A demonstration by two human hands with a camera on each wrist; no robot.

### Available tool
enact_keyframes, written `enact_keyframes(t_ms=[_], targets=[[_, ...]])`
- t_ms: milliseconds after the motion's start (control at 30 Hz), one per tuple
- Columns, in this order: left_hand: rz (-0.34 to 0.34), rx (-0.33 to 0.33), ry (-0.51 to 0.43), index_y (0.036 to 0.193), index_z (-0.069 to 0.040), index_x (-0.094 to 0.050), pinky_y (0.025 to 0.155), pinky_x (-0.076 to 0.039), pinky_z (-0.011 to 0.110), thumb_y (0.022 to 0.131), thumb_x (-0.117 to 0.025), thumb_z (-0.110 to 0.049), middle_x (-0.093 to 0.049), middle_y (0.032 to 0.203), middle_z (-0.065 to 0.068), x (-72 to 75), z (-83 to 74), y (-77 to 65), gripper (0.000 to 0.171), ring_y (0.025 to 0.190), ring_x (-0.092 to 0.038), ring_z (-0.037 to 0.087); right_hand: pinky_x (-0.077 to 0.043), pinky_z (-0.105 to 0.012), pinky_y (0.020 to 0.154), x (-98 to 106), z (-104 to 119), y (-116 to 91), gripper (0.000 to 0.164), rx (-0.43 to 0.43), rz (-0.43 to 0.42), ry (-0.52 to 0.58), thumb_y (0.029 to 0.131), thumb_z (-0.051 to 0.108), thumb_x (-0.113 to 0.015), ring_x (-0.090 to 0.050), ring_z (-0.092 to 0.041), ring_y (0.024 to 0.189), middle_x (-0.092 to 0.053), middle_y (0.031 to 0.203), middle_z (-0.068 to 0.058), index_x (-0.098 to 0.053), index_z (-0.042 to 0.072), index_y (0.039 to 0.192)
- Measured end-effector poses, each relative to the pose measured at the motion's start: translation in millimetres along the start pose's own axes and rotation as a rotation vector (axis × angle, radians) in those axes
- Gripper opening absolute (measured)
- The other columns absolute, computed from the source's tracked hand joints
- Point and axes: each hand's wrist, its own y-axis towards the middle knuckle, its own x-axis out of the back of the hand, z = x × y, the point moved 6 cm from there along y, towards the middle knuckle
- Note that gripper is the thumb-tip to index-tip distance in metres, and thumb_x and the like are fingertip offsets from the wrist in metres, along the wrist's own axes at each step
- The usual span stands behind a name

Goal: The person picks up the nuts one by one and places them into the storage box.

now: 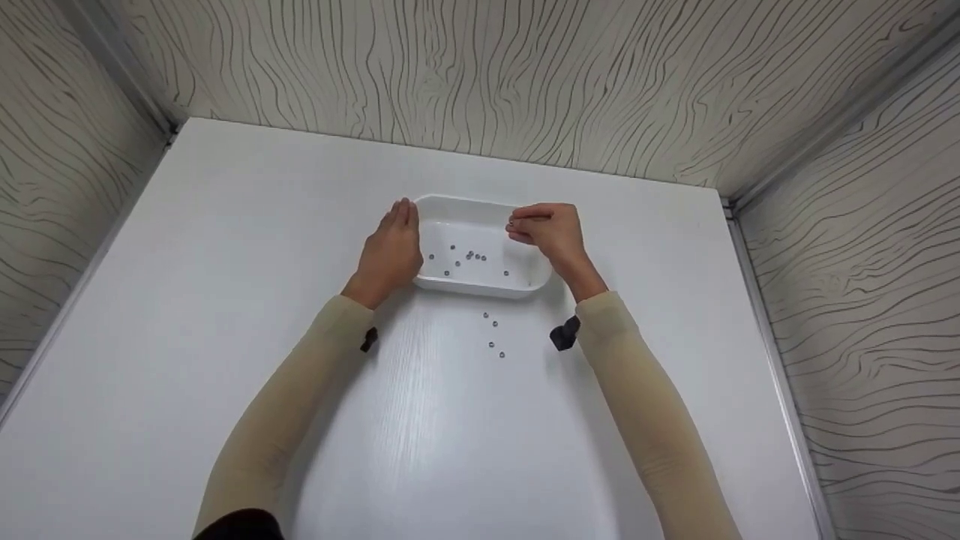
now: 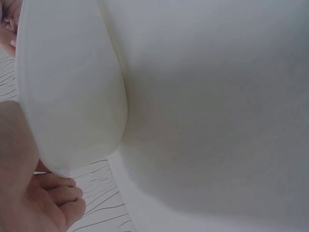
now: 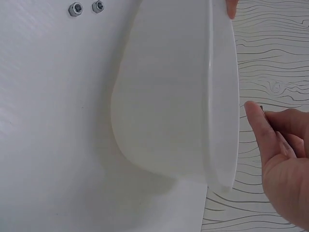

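A white rectangular tray [image 1: 472,285] with rounded corners stands on the table, and several small metal nuts [image 1: 457,264] lie scattered on its bottom. My left hand [image 1: 391,251] rests against the tray's left end, its fingers fairly straight along the side; its thumb is hidden in the head view. Over the tray's right part, my right hand [image 1: 551,231] pinches a small nut [image 1: 511,223] between thumb and fingertips. The right wrist view shows just a dark edge of that nut [image 3: 261,108]. Several more nuts [image 1: 492,345] lie on the table in front of the tray.
The white table [image 1: 300,187] meets wood-grain patterned panels [image 1: 450,75] at the back and both sides. Two hex nuts [image 3: 76,9] show up close beside the tray in the right wrist view. A dark wrist camera [image 1: 564,334] sits at the right cuff.
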Motion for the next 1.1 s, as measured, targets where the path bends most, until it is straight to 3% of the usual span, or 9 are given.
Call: enact_keyframes(t_ms=[200,533,1100], targets=[[0.024,0.014,-0.033,0.162,0.009,-0.024,0.128,-0.037,0.051,0.110,-0.039,-0.013,-0.027,0.171,0.027,-1.8,1.5,1.2,0.059,0.161,-0.029,0.040,-0.066,-0.024,0.088,-2.0,-1.4,0.8,0.021,-0.010,-0.010,-0.035,0.099,0.003,-0.069,-0.079,-0.020,0.103,-0.075,0.119,-0.018,-0.075,0.000,0.120],[0.003,0.005,-0.017,0.161,0.010,-0.029,0.123,-0.044,0.053,0.108,-0.040,-0.010,-0.032,0.169,0.028,-1.5,0.6,1.1,0.058,0.158,-0.033,0.041,-0.066,-0.024,0.087,0.9,-4.2,-0.3,0.020,0.013,-0.030,-0.042,0.099,0.003,-0.071,-0.079,-0.016,0.098,-0.076,0.112,-0.015,-0.076,0.000,0.117],[0.025,0.015,-0.021,0.162,0.009,-0.025,0.128,-0.037,0.052,0.110,-0.038,-0.013,-0.028,0.170,0.028,-1.5,1.6,1.2,0.058,0.160,-0.030,0.041,-0.066,-0.026,0.087,5.7,-2.5,-15.5,0.023,0.068,-0.024,-0.105,0.098,0.016,-0.075,-0.079,-0.015,0.097,-0.078,0.114,-0.011,-0.077,0.004,0.117]])
